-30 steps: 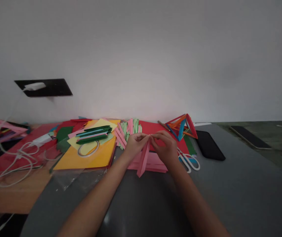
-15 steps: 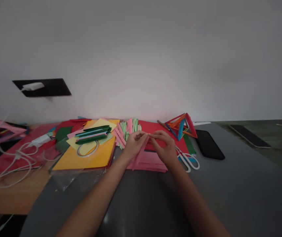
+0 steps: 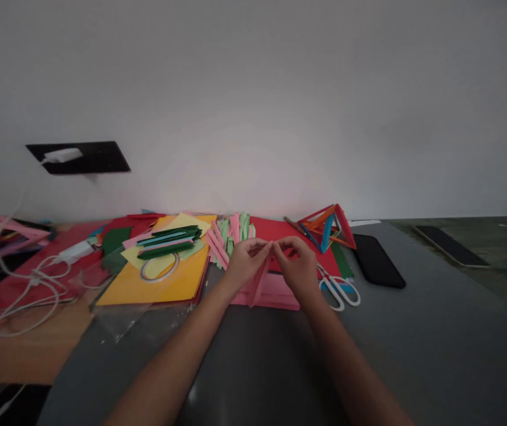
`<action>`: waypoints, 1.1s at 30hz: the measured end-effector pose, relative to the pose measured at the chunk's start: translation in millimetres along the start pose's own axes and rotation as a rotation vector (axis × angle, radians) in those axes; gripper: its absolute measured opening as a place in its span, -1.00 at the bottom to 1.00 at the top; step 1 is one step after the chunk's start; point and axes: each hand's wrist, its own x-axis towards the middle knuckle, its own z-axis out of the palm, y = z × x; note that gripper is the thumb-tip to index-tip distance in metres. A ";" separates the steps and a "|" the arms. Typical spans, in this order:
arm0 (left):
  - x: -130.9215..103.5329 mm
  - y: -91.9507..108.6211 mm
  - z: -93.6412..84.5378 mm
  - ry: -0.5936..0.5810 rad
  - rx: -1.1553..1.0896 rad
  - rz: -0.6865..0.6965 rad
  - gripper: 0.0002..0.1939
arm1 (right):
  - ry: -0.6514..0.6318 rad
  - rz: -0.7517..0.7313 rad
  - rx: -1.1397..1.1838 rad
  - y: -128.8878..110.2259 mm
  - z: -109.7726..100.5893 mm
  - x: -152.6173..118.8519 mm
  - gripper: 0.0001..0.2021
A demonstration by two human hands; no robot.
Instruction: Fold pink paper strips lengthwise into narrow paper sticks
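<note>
Between my fingertips hangs a pink paper strip (image 3: 259, 285), slanting down toward me. My left hand (image 3: 249, 259) pinches its upper end, with thumb and forefinger pressed together. From the other side my right hand (image 3: 296, 264) pinches the same end, and the fingertips of both hands touch. Underneath lie flat pink paper sheets (image 3: 280, 291) on the grey table (image 3: 253, 355). Cut strips of green and pink paper (image 3: 231, 232) are heaped just behind my left hand. White-handled scissors (image 3: 338, 291) rest to the right of my right hand.
Yellow paper (image 3: 124, 284) at left carries a roll of tape (image 3: 160, 269) and dark green folded strips (image 3: 168, 239). A colourful paper-strip frame (image 3: 329, 228) stands behind the scissors, near a black phone (image 3: 378, 260). A white cable (image 3: 35, 284) tangles at far left.
My fingertips have come together at the strip's top. The strip's lower end has swung right and now hangs more steeply. The whole view has shifted slightly.
</note>
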 end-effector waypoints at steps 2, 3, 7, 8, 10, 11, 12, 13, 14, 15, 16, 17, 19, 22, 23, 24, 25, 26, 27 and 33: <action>-0.4 -1.7 0.7 0.020 -0.011 0.000 -0.75 | -0.021 0.109 0.089 2.7 2.6 -0.9 -0.85; -0.7 -2.3 1.0 0.037 -0.004 0.001 -0.75 | -0.038 0.164 0.150 4.4 3.9 -1.0 -0.84; -2.4 -2.0 2.0 0.076 0.048 0.005 -0.75 | -0.118 0.323 0.332 9.5 5.4 1.4 -0.80; -2.8 -1.1 2.2 0.075 0.059 0.011 -0.75 | -0.129 0.339 0.343 9.9 4.4 2.4 -0.80; -3.1 1.1 2.5 0.064 0.073 0.019 -0.74 | -0.130 0.344 0.348 9.8 1.6 4.2 -0.80; -2.8 2.2 2.3 0.058 0.073 0.011 -0.73 | -0.130 0.334 0.350 9.3 0.2 4.9 -0.81; -2.3 3.1 1.9 0.052 0.058 -0.014 -0.71 | -0.131 0.325 0.355 8.8 -1.0 5.4 -0.81; -1.5 3.7 1.3 0.043 0.024 -0.057 -0.69 | -0.129 0.321 0.362 8.1 -1.9 5.7 -0.82; -0.6 4.2 0.4 0.027 -0.032 -0.117 -0.67 | -0.124 0.324 0.369 7.5 -2.4 5.8 -0.82; 0.3 4.6 -0.5 0.000 -0.103 -0.186 -0.66 | -0.117 0.331 0.378 6.8 -2.5 5.8 -0.82; 1.0 4.9 -1.4 -0.033 -0.179 -0.254 -0.65 | -0.106 0.344 0.389 6.1 -2.4 5.7 -0.82; 1.4 5.2 -2.2 -0.072 -0.254 -0.316 -0.65 | -0.096 0.362 0.405 5.4 -2.2 5.6 -0.82; 1.4 5.9 -3.1 -0.143 -0.367 -0.395 -0.67 | -0.091 0.393 0.445 4.0 -2.1 5.9 -0.80; 0.2 6.3 -3.0 -0.177 -0.443 -0.405 -0.69 | -0.118 0.403 0.494 2.6 -3.3 7.6 -0.78; -0.1 6.2 -2.8 -0.174 -0.442 -0.390 -0.70 | -0.134 0.398 0.501 2.6 -3.8 8.3 -0.77; -0.2 6.0 -2.5 -0.163 -0.424 -0.371 -0.71 | -0.147 0.393 0.502 2.7 -4.3 8.9 -0.77; -0.2 5.7 -2.1 -0.145 -0.386 -0.346 -0.71 | -0.157 0.387 0.495 3.1 -4.6 9.4 -0.77; 0.0 5.5 -1.7 -0.120 -0.328 -0.314 -0.72 | -0.161 0.379 0.477 3.6 -4.7 9.7 -0.77; 0.2 5.4 -1.0 -0.087 -0.259 -0.275 -0.72 | -0.159 0.369 0.453 4.1 -4.7 9.8 -0.77; -0.5 6.7 3.6 -0.036 -0.305 -0.254 -0.67 | -0.099 0.330 0.411 4.6 -4.7 10.3 -0.83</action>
